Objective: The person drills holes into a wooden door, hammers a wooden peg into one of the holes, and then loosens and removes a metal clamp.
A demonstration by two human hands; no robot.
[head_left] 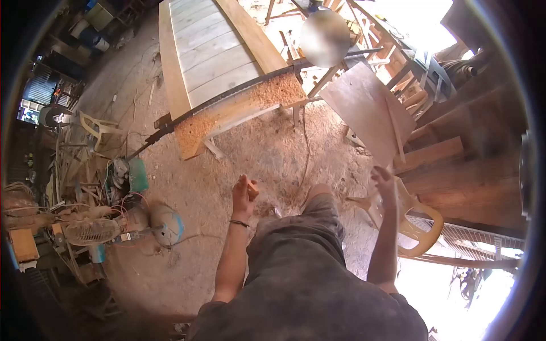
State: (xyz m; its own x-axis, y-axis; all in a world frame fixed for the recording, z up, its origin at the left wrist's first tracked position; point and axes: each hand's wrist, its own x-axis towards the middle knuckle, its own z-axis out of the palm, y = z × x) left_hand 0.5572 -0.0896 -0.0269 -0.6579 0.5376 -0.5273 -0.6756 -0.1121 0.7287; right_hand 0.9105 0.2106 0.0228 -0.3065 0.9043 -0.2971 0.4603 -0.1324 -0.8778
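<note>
My left hand (242, 203), with a dark band at the wrist, is closed around a small orange-brown block (252, 190) that looks like wood. It hovers above the dusty floor, in front of a large framed wooden panel (213, 54). Across the near end of that panel runs a long dark bar clamp (227, 96), with orange shavings (278, 90) piled beside it. My right hand (385, 183) is raised with its fingers apart and nothing visible in them. It is nearest to a tan plastic chair (424, 233) and the lower edge of a flat brown board (369, 108).
At the left stand a fan (92, 232), a blue-rimmed round tank (168, 224), a green container (137, 174) and trailing cables. Another plastic chair (98, 128) is farther back. Stacked timber (455, 176) lines the right side. A person with a blurred head (325, 38) is beyond the panel.
</note>
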